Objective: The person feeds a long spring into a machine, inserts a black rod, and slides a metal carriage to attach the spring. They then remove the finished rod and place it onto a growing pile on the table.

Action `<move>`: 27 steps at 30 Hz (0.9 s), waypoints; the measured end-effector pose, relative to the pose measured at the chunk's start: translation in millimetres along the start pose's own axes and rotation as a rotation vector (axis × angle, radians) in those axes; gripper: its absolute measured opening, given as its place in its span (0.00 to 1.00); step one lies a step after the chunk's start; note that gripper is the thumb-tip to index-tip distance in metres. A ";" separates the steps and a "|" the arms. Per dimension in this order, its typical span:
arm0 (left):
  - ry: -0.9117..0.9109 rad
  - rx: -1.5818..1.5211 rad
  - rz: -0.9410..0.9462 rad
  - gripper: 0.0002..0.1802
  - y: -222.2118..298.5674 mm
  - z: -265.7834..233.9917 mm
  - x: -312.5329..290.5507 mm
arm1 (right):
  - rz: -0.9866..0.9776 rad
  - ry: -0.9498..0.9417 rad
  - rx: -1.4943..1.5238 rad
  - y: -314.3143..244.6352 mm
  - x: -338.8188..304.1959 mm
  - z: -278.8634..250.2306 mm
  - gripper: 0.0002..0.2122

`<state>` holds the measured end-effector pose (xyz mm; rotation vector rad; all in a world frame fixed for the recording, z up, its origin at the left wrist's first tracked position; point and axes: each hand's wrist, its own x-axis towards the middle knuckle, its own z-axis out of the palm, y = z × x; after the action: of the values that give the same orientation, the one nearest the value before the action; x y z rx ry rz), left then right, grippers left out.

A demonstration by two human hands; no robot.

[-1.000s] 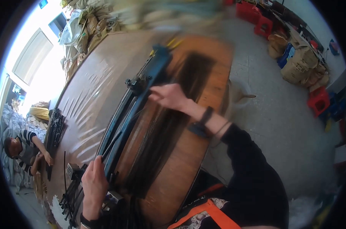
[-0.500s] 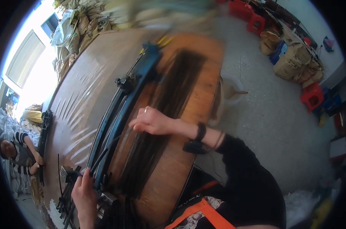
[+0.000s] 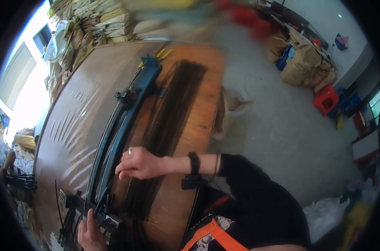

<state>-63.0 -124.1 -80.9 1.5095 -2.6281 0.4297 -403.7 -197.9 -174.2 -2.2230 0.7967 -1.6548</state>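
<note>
A long blue metal rail device (image 3: 133,108) runs lengthwise over the table, with a black block (image 3: 126,97) on its upper part. Beside the rail's lower right side is my right hand (image 3: 139,164), a ring on one finger. It is closed on the end of a thin dark coiled spring (image 3: 110,182), which slants down to a black rod (image 3: 100,205) at the rail's near end. My left hand (image 3: 90,234) is by the dark metal clamp parts (image 3: 77,203) there, forefinger stretched out and the other fingers loosely bent. Nothing shows in its grasp.
A bundle of long dark rods or springs (image 3: 173,108) lies right of the rail on the wooden table (image 3: 202,121). Yellow-handled pliers (image 3: 164,53) rest at the far end. Sacks (image 3: 110,21) are piled behind. A bucket (image 3: 238,100) and red stool (image 3: 325,99) stand on the floor.
My right hand has moved down and left, nearer the clamp, holding the spring. My left hand has shifted lower and its forefinger has straightened. The whole view has turned slightly.
</note>
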 end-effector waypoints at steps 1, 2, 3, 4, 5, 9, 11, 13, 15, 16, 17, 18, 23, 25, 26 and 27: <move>0.046 -0.003 0.000 0.25 -0.1 2.4 -3.2 | 0.026 0.034 0.029 -4.6 0.0 8.8 0.09; 0.092 -0.003 0.001 0.25 -0.5 2.7 -7.0 | 0.005 0.022 0.037 -7.6 -1.5 12.4 0.09; 0.109 0.008 -0.018 0.25 -3.6 1.2 -9.0 | 0.108 -0.014 0.163 -9.0 -2.7 13.3 0.09; 0.102 0.016 -0.012 0.24 -5.4 -1.0 -12.0 | 0.213 -0.053 0.288 -10.2 -4.6 13.2 0.08; 0.099 0.025 -0.008 0.24 -4.8 -3.3 -13.0 | 0.316 -0.097 0.408 -11.5 -1.5 10.6 0.08; 0.043 0.038 0.032 0.23 5.1 -7.3 -19.7 | 0.005 0.030 0.093 -16.3 1.5 8.1 0.09; -0.008 0.024 0.043 0.23 13.2 -8.8 -32.2 | -0.039 0.029 0.157 -39.1 8.1 19.8 0.10; 0.029 -0.021 0.062 0.23 20.3 -9.9 -36.4 | -0.155 0.044 0.268 -55.0 16.4 30.3 0.11; 0.038 -0.037 0.059 0.23 24.0 -16.7 -38.6 | -0.139 0.039 0.190 -38.0 8.8 16.7 0.12; 0.043 -0.046 0.025 0.23 24.9 -22.4 -40.6 | -0.126 0.038 0.101 -25.8 2.9 7.8 0.12; 0.050 -0.049 -0.022 0.24 25.6 -27.2 -40.8 | -0.122 0.031 0.021 -19.1 4.4 6.2 0.13; 0.056 -0.051 -0.071 0.24 27.3 -31.1 -39.9 | -0.121 0.022 0.050 -16.8 4.0 13.5 0.13; 0.063 -0.130 -0.092 0.25 41.2 -54.2 -32.7 | -0.373 0.053 -0.099 -31.9 22.2 51.9 0.15; 0.245 -0.184 -0.256 0.20 6.8 -44.9 -56.5 | -0.349 0.065 -0.257 -9.1 32.6 50.1 0.11; 0.372 -0.262 -0.424 0.17 -15.2 -38.2 -71.4 | -0.239 -0.042 -0.286 4.2 36.0 47.6 0.09; 0.393 -0.127 -0.355 0.14 -24.8 -48.8 -72.6 | -0.127 -0.164 -0.327 12.0 36.1 49.2 0.08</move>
<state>-8.0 -61.7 -44.3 1.6121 -2.0061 0.4593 -353.4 -233.8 -167.2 -2.6424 0.9581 -1.4549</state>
